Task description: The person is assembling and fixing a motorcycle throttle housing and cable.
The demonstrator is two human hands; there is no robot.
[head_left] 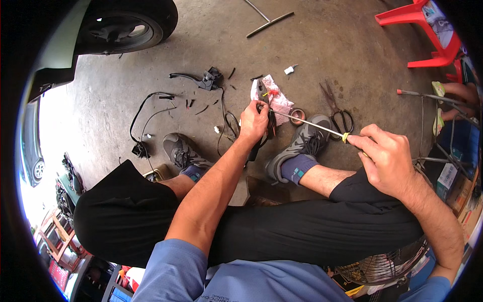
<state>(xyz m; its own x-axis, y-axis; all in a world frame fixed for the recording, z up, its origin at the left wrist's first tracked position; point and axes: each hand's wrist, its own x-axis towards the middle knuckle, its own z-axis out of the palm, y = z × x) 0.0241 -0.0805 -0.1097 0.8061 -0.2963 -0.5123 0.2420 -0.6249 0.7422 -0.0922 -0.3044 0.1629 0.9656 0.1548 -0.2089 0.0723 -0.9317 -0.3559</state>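
Observation:
My right hand point(385, 158) grips a long screwdriver point(312, 126) by its handle, which shows some yellow near the fingers. Its thin metal shaft runs left to a small black part point(262, 107) pinched in my left hand point(254, 122). The tip meets or nearly meets that part; the exact contact is too small to tell. Dark wires point(266, 136) hang just below the left fingers. Beyond that hand, pliers point(261, 86) lie over a crumpled pinkish-white paper point(280, 103). A roll of tape point(297, 116) and black-handled scissors point(342, 120) are on the floor between the hands.
A black brake lever assembly point(207, 80) with a cable and loose wires point(135, 118) lie left on the concrete. Farther off are a white connector point(289, 69), a T-handle wrench point(269, 22), a vehicle wheel point(161, 25) and a red plastic chair point(420, 20). Another person's foot point(438, 90) shows right.

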